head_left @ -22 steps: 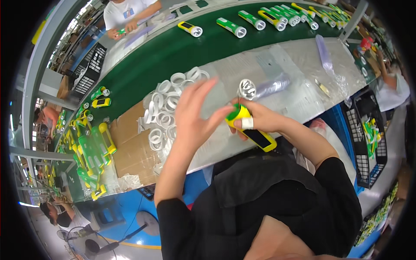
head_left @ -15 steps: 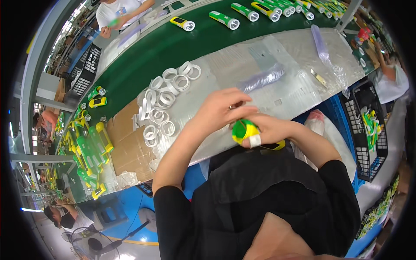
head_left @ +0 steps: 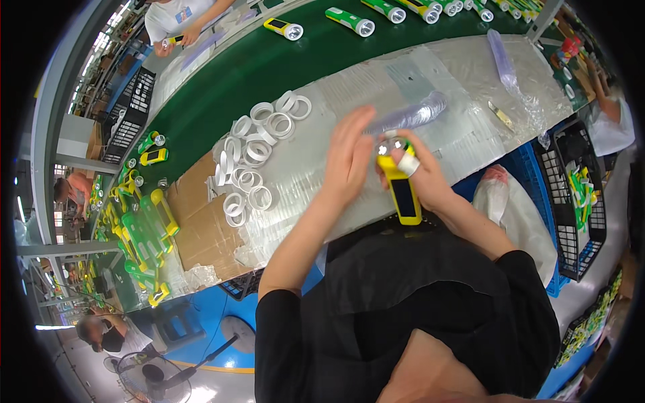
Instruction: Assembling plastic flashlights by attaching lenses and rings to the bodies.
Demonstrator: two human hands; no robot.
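Observation:
My right hand (head_left: 423, 171) is wrapped round a yellow and green flashlight (head_left: 404, 195) with a dark panel on its side. Its shiny clear head (head_left: 393, 146) points away from me, partly covered by my fingers. A white wrap circles my right thumb. Just left of the head, my left hand (head_left: 349, 158) is raised with its fingers stretched out, apparently holding nothing. Beyond both hands lies a stack of clear round discs (head_left: 420, 114) in a plastic sleeve. Loose white rings (head_left: 256, 153) are heaped on the table to the left.
Finished-looking flashlights (head_left: 353, 22) lie along the green belt (head_left: 201, 87). Green and yellow housings (head_left: 144, 235) pile up at left beside cardboard (head_left: 198, 195). A cutter knife (head_left: 500, 116) and another plastic sleeve (head_left: 498, 60) lie at right. A black crate (head_left: 571, 201) stands beyond the table's right end.
The flashlight has swung from a ring-end view to showing its dark panel and clear head. My left hand has let go and moved away with its fingers straightened.

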